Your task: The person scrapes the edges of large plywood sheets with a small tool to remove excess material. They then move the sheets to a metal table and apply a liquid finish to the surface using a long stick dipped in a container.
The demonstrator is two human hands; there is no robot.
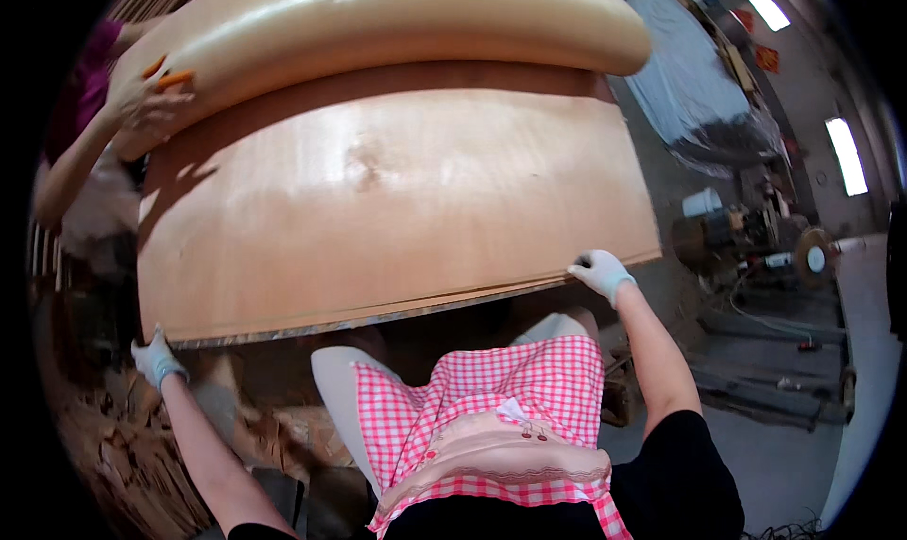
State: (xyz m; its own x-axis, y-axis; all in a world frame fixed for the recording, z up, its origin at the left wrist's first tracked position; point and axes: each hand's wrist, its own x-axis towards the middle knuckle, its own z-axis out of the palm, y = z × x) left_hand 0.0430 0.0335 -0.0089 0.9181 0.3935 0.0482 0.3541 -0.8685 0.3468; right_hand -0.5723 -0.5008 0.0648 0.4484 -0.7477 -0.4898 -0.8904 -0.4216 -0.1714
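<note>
A wide, pale brown wood veneer sheet (397,200) lies spread out in front of me, with thin layers showing along its near edge. At the near left corner my left hand (157,359), in a whitish glove, grips the edge with the thumb up and the other fingers mostly hidden. My right hand (601,274), gloved too, is closed on the near edge toward the right corner. Across the far side the veneer curls up into a large roll (397,20).
At the far left, a co-worker's bare hand (151,105) with an orange-handled tool (176,79) is beside the roll. Plastic-covered stock (694,77), a white bucket (701,202) and machinery (746,228) stand on the right. Torn veneer scraps (142,455) lie at lower left.
</note>
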